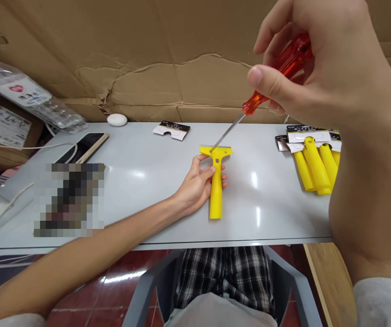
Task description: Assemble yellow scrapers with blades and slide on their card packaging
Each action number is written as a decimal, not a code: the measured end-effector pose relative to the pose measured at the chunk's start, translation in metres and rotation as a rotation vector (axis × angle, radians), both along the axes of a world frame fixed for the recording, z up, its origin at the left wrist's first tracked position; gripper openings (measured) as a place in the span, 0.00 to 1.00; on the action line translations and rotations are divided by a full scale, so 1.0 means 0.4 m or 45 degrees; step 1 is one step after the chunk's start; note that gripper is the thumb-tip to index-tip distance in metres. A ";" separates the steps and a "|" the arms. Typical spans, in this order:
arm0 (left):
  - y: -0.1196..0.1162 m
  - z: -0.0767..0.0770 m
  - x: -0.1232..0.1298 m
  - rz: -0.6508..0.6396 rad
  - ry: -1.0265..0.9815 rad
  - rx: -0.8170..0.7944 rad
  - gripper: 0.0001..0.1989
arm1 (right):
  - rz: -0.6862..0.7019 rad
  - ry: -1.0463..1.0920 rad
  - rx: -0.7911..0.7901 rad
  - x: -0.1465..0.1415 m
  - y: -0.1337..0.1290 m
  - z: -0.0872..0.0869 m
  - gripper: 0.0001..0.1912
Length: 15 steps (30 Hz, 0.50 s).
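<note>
The left hand (pixel 198 181) is closed around the neck of a yellow plastic scraper (pixel 216 195), just below its wide head. The scraper lies flat on the grey counter (pixel 154 222), near the middle, with its handle pointing toward the person. The right hand (pixel 335 77) is raised above the counter, closed firmly around the translucent red handle of a screwdriver (pixel 286 68). The screwdriver's thin steel shaft (pixel 227 132) slants down, and its tip touches the scraper's head, left of centre in this view.

To the right, partly behind the right forearm, a bundle of yellow scrapers (pixel 314 163) lies on the counter with black-and-white backing cards (pixel 308 135) at their heads. Beyond the held scraper lies 1 loose backing card (pixel 171 130). Further left are a smartphone (pixel 86 146) with a white cable (pixel 28 146) running past it and a white oval object (pixel 117 119), which is too plain to identify. A pixelated patch hides whatever lies at the counter's near left. A labelled plastic bag (pixel 21 93) sits at the left, and a creased cardboard sheet (pixel 182 77) stands behind the counter. Below are plaid shorts (pixel 223 272), a grey chair (pixel 141 290) and a red tile floor (pixel 120 295).
</note>
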<state>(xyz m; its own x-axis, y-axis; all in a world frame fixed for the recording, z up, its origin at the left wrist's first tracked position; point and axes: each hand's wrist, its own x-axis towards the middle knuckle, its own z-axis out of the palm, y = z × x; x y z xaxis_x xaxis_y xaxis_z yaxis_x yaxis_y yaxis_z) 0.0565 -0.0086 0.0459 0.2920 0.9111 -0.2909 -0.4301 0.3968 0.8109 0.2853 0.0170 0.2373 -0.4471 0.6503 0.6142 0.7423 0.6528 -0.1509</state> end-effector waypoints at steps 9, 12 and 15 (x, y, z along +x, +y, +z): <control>0.012 0.011 -0.002 0.032 -0.007 -0.025 0.22 | 0.020 -0.219 -0.016 0.076 0.028 0.013 0.04; 0.012 0.010 -0.002 0.036 -0.003 -0.014 0.21 | 0.292 -0.178 -0.161 0.087 0.023 0.018 0.12; 0.011 0.011 -0.003 0.039 -0.005 -0.003 0.20 | 0.355 -0.111 -0.223 0.077 0.013 0.014 0.15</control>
<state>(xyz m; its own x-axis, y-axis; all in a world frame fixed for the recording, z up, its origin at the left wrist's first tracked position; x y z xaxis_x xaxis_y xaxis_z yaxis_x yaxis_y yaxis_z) 0.0552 -0.0040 0.0503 0.2647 0.9191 -0.2918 -0.4452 0.3849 0.8085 0.3160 0.0221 0.2429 -0.6686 0.5878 0.4555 0.5537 0.8024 -0.2228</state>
